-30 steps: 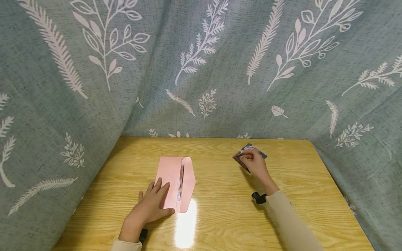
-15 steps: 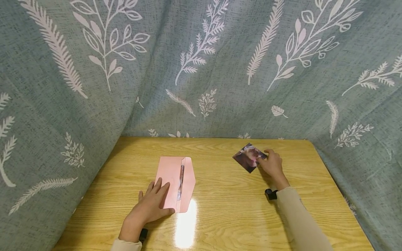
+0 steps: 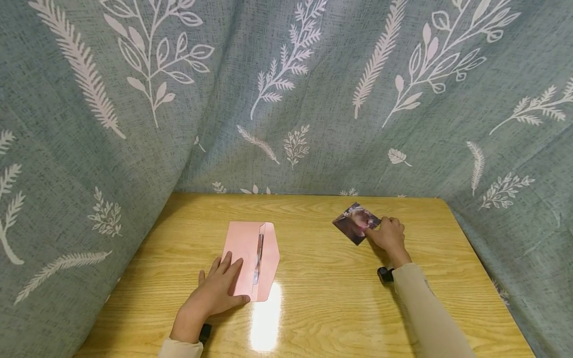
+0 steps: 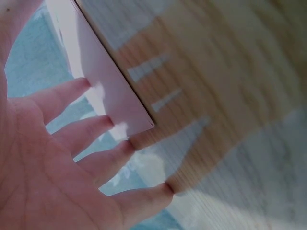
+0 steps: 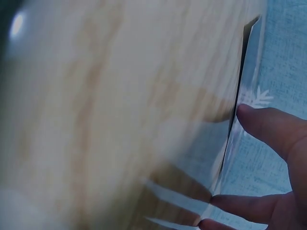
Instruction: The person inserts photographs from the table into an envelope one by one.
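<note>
A pink envelope lies on the wooden table, its pointed flap folded out to the right. Through its long opening shows a narrow dark-and-light strip. My left hand rests on the envelope's lower left with fingers spread; in the left wrist view the fingertips touch the envelope and the table beside it. Farther right, a dark square photo card lies turned cornerwise. My right hand is at its right corner, thumb on the card, the other fingertips touching down apart from the thumb.
The wooden tabletop carries a bright light reflection below the envelope. A green leaf-patterned cloth hangs along the back and both sides. Dark wrist cameras sit by the cuffs.
My right hand has moved right, from over the middle of the photo card to its right corner, uncovering the picture. The left hand and envelope have stayed in place.
</note>
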The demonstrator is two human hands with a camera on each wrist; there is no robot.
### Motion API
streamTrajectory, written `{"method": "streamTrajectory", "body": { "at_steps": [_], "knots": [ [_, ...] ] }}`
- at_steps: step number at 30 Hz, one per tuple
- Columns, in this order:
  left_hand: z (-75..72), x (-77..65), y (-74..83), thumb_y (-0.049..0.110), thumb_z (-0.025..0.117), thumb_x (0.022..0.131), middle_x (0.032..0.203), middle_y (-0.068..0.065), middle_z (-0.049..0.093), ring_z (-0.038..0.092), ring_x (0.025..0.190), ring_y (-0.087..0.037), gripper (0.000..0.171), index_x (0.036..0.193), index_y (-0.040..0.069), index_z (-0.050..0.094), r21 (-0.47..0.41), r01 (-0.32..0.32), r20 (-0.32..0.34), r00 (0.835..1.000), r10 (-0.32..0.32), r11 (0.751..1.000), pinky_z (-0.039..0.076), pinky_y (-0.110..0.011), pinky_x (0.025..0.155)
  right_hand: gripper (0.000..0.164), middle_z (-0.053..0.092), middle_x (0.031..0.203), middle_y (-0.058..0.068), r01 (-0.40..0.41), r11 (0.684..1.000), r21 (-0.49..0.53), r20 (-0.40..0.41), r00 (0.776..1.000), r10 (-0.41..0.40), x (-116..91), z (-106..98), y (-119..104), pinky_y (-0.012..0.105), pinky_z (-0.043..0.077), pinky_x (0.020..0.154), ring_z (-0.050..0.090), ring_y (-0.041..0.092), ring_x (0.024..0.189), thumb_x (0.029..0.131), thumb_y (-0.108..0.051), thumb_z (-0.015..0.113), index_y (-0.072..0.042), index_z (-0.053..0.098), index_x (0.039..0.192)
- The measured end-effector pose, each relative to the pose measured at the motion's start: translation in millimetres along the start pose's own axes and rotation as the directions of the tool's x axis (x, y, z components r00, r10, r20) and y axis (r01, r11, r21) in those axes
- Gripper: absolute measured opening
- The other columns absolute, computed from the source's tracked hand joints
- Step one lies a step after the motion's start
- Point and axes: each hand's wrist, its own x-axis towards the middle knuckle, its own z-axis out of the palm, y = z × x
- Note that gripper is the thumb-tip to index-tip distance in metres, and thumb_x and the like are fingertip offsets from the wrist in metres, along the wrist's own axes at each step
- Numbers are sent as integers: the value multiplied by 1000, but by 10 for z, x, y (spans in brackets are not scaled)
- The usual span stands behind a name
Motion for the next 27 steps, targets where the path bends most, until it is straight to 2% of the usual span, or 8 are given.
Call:
{"method": "streamTrajectory", "body": {
  "at_steps": [4,12,17,20,23,25,27],
  "knots": [
    [5,4,-6,50,82,79,162,-24,18,11,146,-50,97,156,11,37,2,-3,-5,1000,3,1000,11,-83,100,72,34,139,42,-4,1000,16,-42,999,5,3,-1,1,70,33,97,29,59,127,93,-34,67,15,43,139],
    [9,9,-9,50,83,79,162,-24,18,11,146,-50,97,156,12,38,-2,-1,-6,1000,1,1000,11,-83,100,49,51,127,35,-16,992,129,-179,983,39,51,21,69,68,37,93,40,58,120,93,-25,67,6,57,130],
    [11,8,-12,50,83,79,162,-24,19,11,146,-50,96,156,11,38,3,-2,-9,1000,2,1000,12,-83,99,39,57,122,34,40,965,259,-234,972,22,64,23,93,63,38,97,47,55,117,95,-16,64,8,59,125],
    [13,7,-14,50,82,79,162,-24,19,11,146,-50,96,155,11,38,6,-2,-10,1000,3,1000,12,-83,99,35,57,124,32,52,925,375,-228,973,38,64,30,91,57,42,99,51,49,119,97,-13,63,8,57,125],
    [14,7,-15,50,83,79,162,-23,19,11,146,-50,96,156,11,38,4,-2,-11,1000,2,1000,12,-83,99,34,57,125,28,37,883,468,-205,976,68,54,26,66,47,50,90,57,42,115,99,-13,60,6,54,128],
    [15,8,-16,50,82,79,162,-23,18,11,146,-50,97,156,11,38,3,-1,-10,1000,1,1000,11,-83,99,35,58,124,26,22,827,562,-169,982,90,49,15,42,41,54,84,61,35,107,101,-12,59,5,52,131],
    [17,10,-17,51,82,79,162,-23,18,10,147,-50,97,156,12,38,5,1,-8,1000,-1,1000,11,-83,99,36,58,121,26,12,753,658,-133,986,100,40,-1,15,35,58,78,66,26,95,101,-9,57,6,49,133]
  ]
}}
